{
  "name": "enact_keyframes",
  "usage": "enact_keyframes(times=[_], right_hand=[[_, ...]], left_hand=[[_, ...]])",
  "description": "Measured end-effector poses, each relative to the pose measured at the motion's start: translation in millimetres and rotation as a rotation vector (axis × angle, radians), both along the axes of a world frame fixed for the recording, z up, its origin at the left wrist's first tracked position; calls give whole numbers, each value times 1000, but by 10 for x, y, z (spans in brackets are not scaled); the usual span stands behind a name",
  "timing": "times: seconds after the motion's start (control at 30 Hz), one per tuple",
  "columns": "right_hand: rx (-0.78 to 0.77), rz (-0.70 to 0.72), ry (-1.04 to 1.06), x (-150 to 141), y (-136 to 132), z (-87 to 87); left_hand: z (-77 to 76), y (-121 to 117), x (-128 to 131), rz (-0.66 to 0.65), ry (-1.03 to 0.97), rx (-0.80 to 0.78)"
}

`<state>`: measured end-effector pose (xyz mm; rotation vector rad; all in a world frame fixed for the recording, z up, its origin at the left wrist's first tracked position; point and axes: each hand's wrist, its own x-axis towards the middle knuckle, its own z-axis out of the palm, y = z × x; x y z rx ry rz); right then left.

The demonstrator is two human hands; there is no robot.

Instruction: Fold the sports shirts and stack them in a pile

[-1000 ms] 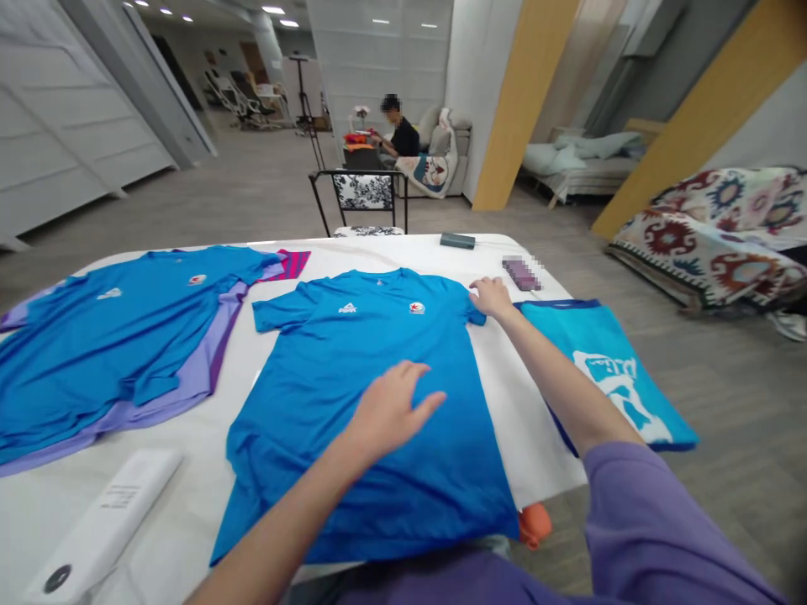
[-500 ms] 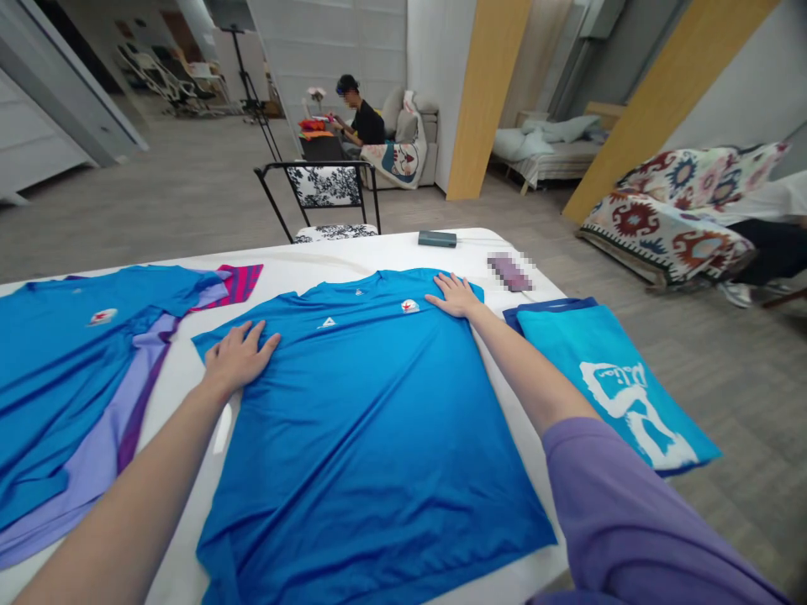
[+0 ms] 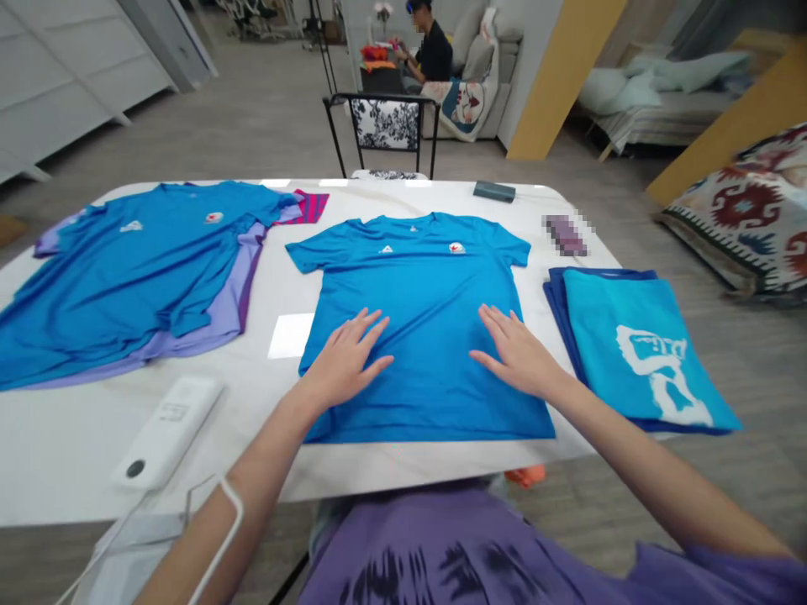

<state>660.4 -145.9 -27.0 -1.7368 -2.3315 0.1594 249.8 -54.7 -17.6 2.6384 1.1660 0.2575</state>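
Head view. The blue shirt (image 3: 419,307) lies front up on the counter (image 3: 371,470), between layered shirts (image 3: 132,269) and a folded turquoise cloth (image 3: 605,315). The person's left hand (image 3: 346,360) and right hand (image 3: 518,355) are over its lower half, fingers slightly spread, thumbs apart; from here I cannot tell whether they touch it. Half a second earlier, both hands were at the shirt's upper sides, nearer the collar.

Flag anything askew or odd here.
Folded turquoise cloth overhangs the table at right, only partly supported. Left T-shirt pile is rumpled and misaligned, lilac layer and magenta-striped cloth poking out. Centre blue T-shirt lies flat. No spill or damage visible.
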Motion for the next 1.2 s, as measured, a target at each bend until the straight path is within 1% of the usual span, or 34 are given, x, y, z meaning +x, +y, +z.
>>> enact_keyframes(times=[0.07, 0.1, 0.17, 0.23, 0.3, 0.37, 0.43, 0.53, 0.6, 0.67, 0.73, 0.8, 0.93, 1.0, 1.13, 1.2], right_hand=[[-17, 38, -17, -85, -634, -89], [-24, 43, -24, -89, -879, -141], [-22, 22, -34, -35, -1234, -237], [3, -21, -32, 64, -1459, -299], [30, -50, -28, 156, -1626, -318], [43, -37, -24, 211, -1777, -311], [50, -7, -18, 236, -1907, -295], [86, -40, 0, 285, -2014, -265], [99, -70, 19, 359, -2023, -236], [69, -48, 47, 465, -2011, -200], [30, -24, 65, 575, -2009, -162], [16, -39, 60, 658, -2026, -128], [-11, -87, 86, 710, -2084, -81], [-21, -105, 154, 712, -2114, -58], [54, -189, 260, 739, -2204, -27], [79, -221, 277, 761, -2268, -42]], left_hand=[[-57, -508, -237, 14, 32, -38], [-96, -699, -391, 51, 54, -51], [-176, -985, -721, 144, 81, -59], [-241, -1195, -1025, 234, 64, -45], [-290, -1382, -1266, 295, 8, -23], [-327, -1559, -1432, 323, -56, 6], [-350, -1702, -1532, 326, -103, 25], [-332, -1795, -1596, 364, -123, 47], [-292, -1771, -1622, 410, -99, 73], [-257, -1708, -1664, 408, -71, 73], [-251, -1638, -1725, 357, -84, 25], [-277, -1581, -1784, 323, -130, -34], [-326, -1546, -1806, 349, -187, -93], [-297, -1578, -1771, 373, -213, -104], [-177, -1720, -1701, 430, -304, -75], [-158, -1799, -1693, 447, -344, -58]])
